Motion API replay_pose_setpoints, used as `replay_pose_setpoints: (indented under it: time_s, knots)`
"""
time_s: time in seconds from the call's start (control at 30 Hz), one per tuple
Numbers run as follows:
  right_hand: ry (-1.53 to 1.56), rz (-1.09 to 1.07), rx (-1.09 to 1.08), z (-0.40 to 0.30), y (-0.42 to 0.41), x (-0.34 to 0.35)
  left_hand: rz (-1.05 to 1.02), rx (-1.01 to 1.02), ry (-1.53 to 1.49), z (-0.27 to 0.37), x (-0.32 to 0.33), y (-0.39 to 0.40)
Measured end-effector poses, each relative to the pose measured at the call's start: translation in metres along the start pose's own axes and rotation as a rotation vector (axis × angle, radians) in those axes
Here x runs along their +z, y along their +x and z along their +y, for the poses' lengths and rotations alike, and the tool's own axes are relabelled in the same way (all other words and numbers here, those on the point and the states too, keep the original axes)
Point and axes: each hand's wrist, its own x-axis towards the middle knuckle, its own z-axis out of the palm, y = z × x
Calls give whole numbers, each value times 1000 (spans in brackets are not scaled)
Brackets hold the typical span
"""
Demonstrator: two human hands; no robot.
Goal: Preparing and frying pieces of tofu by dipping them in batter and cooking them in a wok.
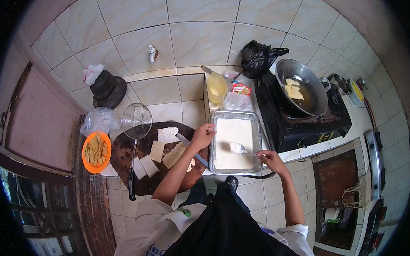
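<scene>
My left hand (204, 136) is at the left rim of a rectangular glass dish (211, 152) of white batter (233, 135); its fingers touch the rim. In my right hand (271, 160) is the handle of a metal spoon (239, 149), its bowl coated with white batter over the dish. Left of the dish, pale slabs (156, 151), likely tempeh, lie on a dark round wooden board (123, 149) beside a knife (200, 158), partly hidden by my left forearm. A wire skimmer (136, 122) rests across the board's left side. Pale battered pieces (294, 90) sit in oil in a wok (311, 81).
The wok stands on a black gas stove (296, 134) at the right. An orange plate (95, 171) of fried pieces is at far left, near a stone mortar (108, 90). Behind the dish are a yellow plastic jug (216, 87), a seasoning packet (241, 89) and a black plastic bag (256, 60).
</scene>
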Motion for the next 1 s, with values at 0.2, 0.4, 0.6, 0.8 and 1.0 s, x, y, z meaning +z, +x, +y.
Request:
replay_pose_setpoints:
  time_s: [0.2, 0.4, 0.6, 0.8, 1.0]
  knots:
    - [-23, 2, -70, -23, -4, -23, 0, 32, -46, 19, 16, 9]
    - [45, -36, -95, -53, -10, -76, 76, 103, -194, 45, 35, 41]
    - [98, 41, -84, -114, -26, -160, 142, 275, -229, 148, 48, 61]
    - [-100, 213, -40, -131, -18, -255, 234, 600, -134, 247, 66, 77]
    - [-498, 295, -18, -79, 21, -330, 272, 741, -7, 285, 88, 85]
